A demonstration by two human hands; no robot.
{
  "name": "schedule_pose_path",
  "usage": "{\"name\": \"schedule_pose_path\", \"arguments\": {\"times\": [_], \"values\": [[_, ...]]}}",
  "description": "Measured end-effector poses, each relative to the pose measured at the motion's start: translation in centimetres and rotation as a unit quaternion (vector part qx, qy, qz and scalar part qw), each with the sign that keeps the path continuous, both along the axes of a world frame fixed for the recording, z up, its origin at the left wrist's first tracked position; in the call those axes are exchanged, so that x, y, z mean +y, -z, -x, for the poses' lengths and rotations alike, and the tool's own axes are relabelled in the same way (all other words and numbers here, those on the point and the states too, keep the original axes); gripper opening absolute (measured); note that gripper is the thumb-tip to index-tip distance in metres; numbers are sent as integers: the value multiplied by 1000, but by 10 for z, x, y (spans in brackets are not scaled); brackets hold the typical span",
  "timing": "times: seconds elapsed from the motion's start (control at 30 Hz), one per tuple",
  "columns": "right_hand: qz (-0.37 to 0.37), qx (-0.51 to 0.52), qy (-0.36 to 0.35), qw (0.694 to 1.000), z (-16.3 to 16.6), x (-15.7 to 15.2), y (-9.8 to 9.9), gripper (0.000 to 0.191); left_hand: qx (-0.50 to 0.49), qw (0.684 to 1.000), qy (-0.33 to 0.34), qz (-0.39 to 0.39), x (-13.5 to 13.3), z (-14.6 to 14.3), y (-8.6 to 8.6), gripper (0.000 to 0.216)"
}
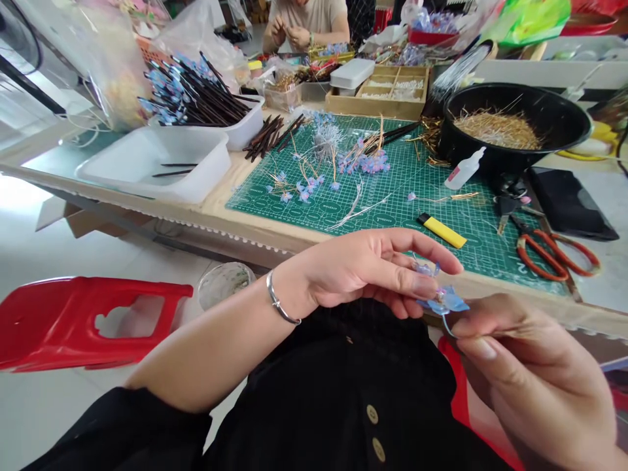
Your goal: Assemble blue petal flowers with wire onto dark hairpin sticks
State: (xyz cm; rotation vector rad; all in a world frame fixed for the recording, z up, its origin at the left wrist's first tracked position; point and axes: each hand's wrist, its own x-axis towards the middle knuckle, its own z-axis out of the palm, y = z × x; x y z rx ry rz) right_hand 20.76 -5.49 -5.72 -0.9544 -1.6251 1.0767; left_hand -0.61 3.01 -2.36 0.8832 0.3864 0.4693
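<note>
My left hand (387, 268) pinches a small blue artificial flower (445, 299) between thumb and fingers, just off the table's front edge. A thin pale wire bends down from the blossom, and my right hand (515, 360) grips its end between thumb and forefinger. Part of the flower is hidden behind my left fingers. Beyond the hands lies a green cutting mat (304, 209) bearing blue and pink flower sprigs (304, 186), loose white wires (356, 209), a yellow lighter (444, 231) and a small white glue bottle (465, 169).
Orange-handled scissors (559, 255) and pliers (507, 206) lie at the right beside a black bowl (451, 147) of gold wires. White trays (216, 163), one with dark sticks, stand left. A red stool (171, 320) is on the floor. Across the table sits another person (324, 19).
</note>
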Motion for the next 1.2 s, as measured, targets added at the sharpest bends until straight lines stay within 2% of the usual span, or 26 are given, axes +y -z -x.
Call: {"name": "schedule_pose_path", "arguments": {"times": [0.07,0.13,0.23,0.43,0.6,0.8,1.03,1.2], "values": [[107,68,-22,992,4,2,2,6,6,1000,6,-12,1,1,-1,19],[205,126,-54,969,9,7,0,3,12,1000,11,-21,1,2,-1,18],[287,163,-87,940,14,14,-5,10,29,999,6,-26,3,3,-2,17],[329,139,-101,929,9,14,-4,14,48,998,19,-23,8,4,1,18],[382,195,-91,899,15,11,-5,13,31,998,42,-18,8,1,6,17],[399,223,-87,885,18,7,-7,7,10,998,62,-5,7,-4,7,16],[394,224,-74,888,16,6,-4,14,30,998,52,-25,6,-7,7,18],[391,168,-89,901,9,9,-2,19,45,996,58,-45,7,-4,2,19]]}}
